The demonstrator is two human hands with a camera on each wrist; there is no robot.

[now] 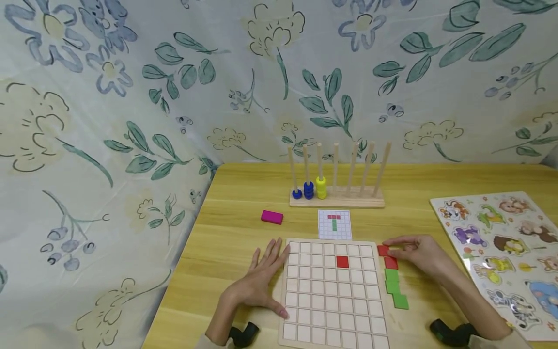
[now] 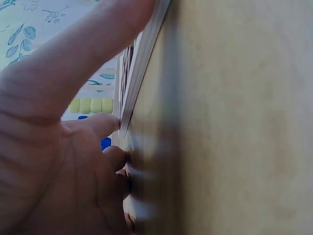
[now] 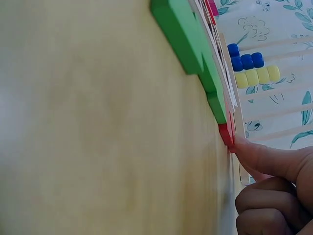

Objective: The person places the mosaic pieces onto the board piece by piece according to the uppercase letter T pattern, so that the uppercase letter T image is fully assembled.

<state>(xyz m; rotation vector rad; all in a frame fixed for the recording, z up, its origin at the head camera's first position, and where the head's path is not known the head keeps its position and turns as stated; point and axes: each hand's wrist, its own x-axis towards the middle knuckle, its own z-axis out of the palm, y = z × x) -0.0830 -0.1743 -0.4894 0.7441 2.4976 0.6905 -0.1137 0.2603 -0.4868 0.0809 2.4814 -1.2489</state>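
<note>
A wooden grid board [image 1: 318, 303] lies on the table, with one red square tile [image 1: 342, 261] in a cell of its second row. My left hand [image 1: 255, 286] rests along the board's left edge, fingers spread and thumb on its lower left part. Beside the top right corner, my right hand [image 1: 418, 254] pinches a red tile [image 1: 383, 250] between thumb and forefinger. Just below that tile lies another red tile [image 1: 392, 263], then a column of green tiles [image 1: 392, 287]. In the right wrist view the thumb meets the red tile [image 3: 226, 134] past the green tiles [image 3: 181, 34].
Behind the board lies a pattern card [image 1: 324, 232] showing a red and green T. A peg abacus [image 1: 337, 200] with blue and yellow beads stands farther back. To its left is a magenta block [image 1: 272, 217]; an animal puzzle board [image 1: 475, 242] lies at the right.
</note>
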